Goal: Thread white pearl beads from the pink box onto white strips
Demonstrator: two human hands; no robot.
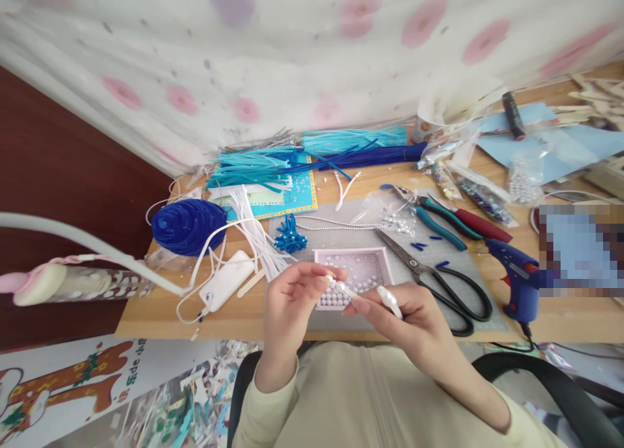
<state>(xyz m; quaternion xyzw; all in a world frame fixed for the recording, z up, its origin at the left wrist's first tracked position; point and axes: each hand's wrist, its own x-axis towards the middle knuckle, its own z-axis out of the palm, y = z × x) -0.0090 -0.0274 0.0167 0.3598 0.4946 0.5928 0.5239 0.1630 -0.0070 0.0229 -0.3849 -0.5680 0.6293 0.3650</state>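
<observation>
My left hand is closed in a pinch at the tip of a short white stem with pearl beads. My right hand grips the other end of that stem between thumb and fingers. A white looped piece with a pearly surface shows at the right hand's fingers; whether it joins the stem I cannot tell. Beneath both hands lies a shallow pink-white box holding many pearl beads. A blue beaded pipe-cleaner flower sits just behind the left hand.
Open black-handled scissors, pliers and a blue glue gun lie to the right. A dark blue coil, white cable and white device are at left. Pipe-cleaner bundles line the back; a white lamp arm reaches in.
</observation>
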